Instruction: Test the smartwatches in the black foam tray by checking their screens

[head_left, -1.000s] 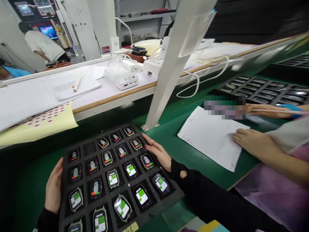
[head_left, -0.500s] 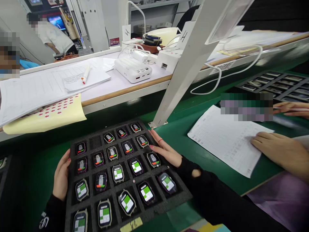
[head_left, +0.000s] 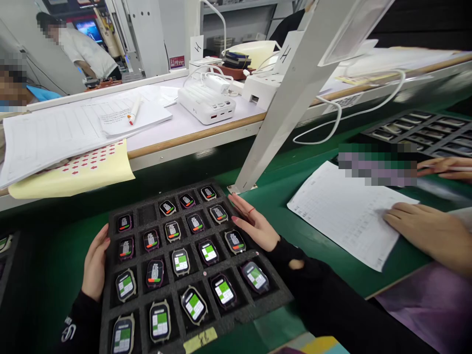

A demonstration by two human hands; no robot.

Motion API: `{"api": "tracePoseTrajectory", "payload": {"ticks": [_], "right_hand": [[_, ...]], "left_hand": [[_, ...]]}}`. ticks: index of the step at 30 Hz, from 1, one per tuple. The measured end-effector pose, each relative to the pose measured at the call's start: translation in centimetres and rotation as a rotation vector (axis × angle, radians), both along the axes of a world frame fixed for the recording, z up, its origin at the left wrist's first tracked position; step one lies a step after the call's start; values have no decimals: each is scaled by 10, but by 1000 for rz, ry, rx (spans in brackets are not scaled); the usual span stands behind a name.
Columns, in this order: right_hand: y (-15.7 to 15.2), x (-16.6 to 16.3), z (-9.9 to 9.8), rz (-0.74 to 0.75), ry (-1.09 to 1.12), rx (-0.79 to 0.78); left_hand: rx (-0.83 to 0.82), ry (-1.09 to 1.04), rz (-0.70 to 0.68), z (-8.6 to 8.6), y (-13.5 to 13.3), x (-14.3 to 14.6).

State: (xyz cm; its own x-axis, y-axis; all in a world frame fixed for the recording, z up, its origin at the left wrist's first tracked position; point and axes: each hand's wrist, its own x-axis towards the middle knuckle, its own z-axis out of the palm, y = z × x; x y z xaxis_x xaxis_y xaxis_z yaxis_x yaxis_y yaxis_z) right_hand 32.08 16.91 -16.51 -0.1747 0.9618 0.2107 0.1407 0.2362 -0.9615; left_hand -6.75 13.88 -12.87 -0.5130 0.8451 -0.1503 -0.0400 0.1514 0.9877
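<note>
A black foam tray (head_left: pixel 258 306) lies before me, tilted slightly in view, with rows of square pockets. Most pockets hold a smartwatch (head_left: pixel 160 322) without a strap, screen up and lit. Some screens are white and green; others are dark with text and a red-green bar. One pocket in the far row has no watch. My left hand (head_left: pixel 94 269) grips the tray's left side, thumb at the edge. Against the right side, my right hand (head_left: pixel 258 230) holds the tray, its fingers fairly straight along the edge. A yellow label (head_left: pixel 200 340) is stuck on the near rim.
A white metal post (head_left: pixel 265 147) rises just behind the tray. The shelf (head_left: pixel 206 134) above carries papers (head_left: pixel 73 132), a pen and a white power bank (head_left: pixel 206 105). To the right, another person's hand (head_left: pixel 429 228) rests on a printed sheet (head_left: pixel 342 216); more trays stand at both sides.
The view has shifted slightly. My right hand has slid a little along the tray's right edge; the tray and watches look otherwise the same.
</note>
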Motion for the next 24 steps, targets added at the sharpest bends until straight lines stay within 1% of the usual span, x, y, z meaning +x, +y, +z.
{"api": "tracePoseTrajectory", "payload": {"ticks": [1,3,6,8,15,24], "right_hand": [[-1,-3,2,-47,-34,48],[-4,-5,7,-95,-132,160],[-7,-5,13,-106,-272,350],[-7,-4,15,-108,-304,413],[-6,-3,12,-94,-277,400],[-5,-1,8,-144,-192,296]], "left_hand": [[3,6,-4,-1,0,-1],[8,14,-8,-2,0,-2],[15,16,-17,-4,0,-4],[20,18,-25,-5,-1,-5],[31,5,-23,-6,-2,-5],[25,26,-38,-9,-2,-8]]}}
